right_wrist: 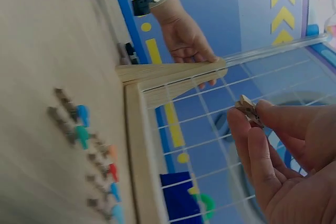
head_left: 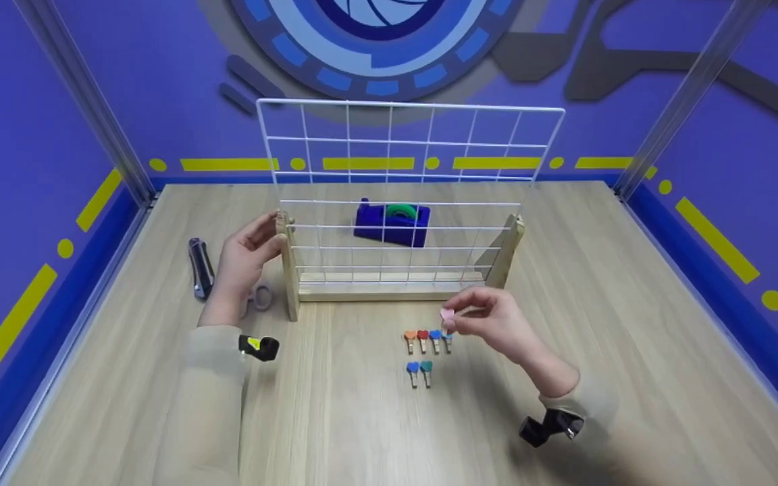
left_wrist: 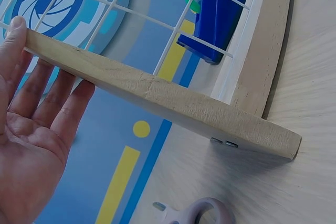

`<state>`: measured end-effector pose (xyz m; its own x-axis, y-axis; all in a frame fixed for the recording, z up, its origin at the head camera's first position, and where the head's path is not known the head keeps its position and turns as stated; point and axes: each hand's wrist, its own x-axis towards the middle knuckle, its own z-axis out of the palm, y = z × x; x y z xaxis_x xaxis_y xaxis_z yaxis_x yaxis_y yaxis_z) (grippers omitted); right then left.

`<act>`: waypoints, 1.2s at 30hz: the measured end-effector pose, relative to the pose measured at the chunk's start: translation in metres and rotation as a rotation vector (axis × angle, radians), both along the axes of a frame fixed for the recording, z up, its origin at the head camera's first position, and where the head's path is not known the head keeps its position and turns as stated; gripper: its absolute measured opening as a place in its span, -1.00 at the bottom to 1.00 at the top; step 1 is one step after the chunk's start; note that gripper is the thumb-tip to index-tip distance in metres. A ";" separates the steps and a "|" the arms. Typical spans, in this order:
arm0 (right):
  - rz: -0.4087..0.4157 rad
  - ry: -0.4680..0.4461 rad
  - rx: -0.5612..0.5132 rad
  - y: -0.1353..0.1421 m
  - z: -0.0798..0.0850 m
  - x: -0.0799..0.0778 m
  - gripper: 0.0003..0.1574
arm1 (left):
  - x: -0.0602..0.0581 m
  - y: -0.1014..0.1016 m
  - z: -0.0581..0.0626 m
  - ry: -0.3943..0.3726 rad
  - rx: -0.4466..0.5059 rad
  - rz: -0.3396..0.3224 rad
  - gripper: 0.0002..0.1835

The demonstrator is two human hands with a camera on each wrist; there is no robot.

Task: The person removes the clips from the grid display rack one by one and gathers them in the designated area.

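Note:
My left hand (head_left: 244, 260) grips the top of the left wooden side post (left_wrist: 152, 90) of a stand, its thumb on the near edge and its fingers behind. A white wire grid (head_left: 389, 227) stands upright in that wooden frame. Between thumb and fingertips, my right hand (head_left: 497, 320) pinches a small wooden clothespin (right_wrist: 248, 109) with a pink heart (head_left: 447, 314), raised in front of the grid's lower right. Below that hand lie several heart clothespins in a row, among them an orange one (head_left: 410, 335) and a red one (head_left: 423, 335). A blue clothespin (head_left: 413, 368) and a green clothespin (head_left: 427, 368) lie nearer.
Behind the grid sits a blue tape dispenser (head_left: 392, 226) with a green roll. A utility knife (head_left: 200, 268) lies left of my left forearm. Partly hidden by that arm are scissors (head_left: 263, 297) with pale handles. Blue panels (head_left: 51, 135) wall the table (head_left: 335, 398).

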<state>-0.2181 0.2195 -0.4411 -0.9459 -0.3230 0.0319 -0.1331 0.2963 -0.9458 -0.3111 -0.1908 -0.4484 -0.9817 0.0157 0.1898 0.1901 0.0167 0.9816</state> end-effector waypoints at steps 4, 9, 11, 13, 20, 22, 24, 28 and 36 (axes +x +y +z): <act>-0.001 -0.065 0.023 0.004 -0.022 0.006 -0.69 | 0.000 0.000 0.000 -0.006 0.004 0.004 -0.37; -0.010 -0.105 0.058 0.006 -0.043 0.012 -0.72 | 0.000 0.000 0.000 -0.013 0.014 0.004 -0.37; -0.017 -0.097 0.082 0.006 -0.050 0.014 -0.74 | 0.000 0.000 0.000 -0.011 0.028 0.005 -0.37; -0.020 -0.091 0.103 0.005 -0.056 0.016 -0.77 | 0.000 0.000 0.000 -0.006 0.035 0.003 -0.37; -0.029 -0.106 0.138 0.002 -0.074 0.019 -0.82 | 0.001 0.000 0.000 -0.009 0.043 -0.005 -0.38; -0.029 -0.099 0.141 0.001 -0.076 0.019 -0.82 | 0.000 0.000 0.000 -0.013 0.038 -0.001 -0.38; -0.025 -0.095 0.137 0.001 -0.077 0.020 -0.83 | 0.000 0.000 0.000 -0.016 0.024 0.000 -0.36; -0.014 -0.099 0.139 0.000 -0.078 0.020 -0.83 | 0.001 0.000 0.001 -0.027 0.004 0.008 -0.32; -0.021 -0.105 0.177 -0.003 -0.079 0.020 -0.81 | 0.001 -0.001 0.000 -0.030 0.011 0.006 -0.33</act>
<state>-0.1981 0.2168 -0.5199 -0.9477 -0.2948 -0.1226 -0.0286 0.4607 -0.8871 -0.3100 -0.1920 -0.4481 -0.9871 0.0076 0.1600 0.1601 0.0073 0.9871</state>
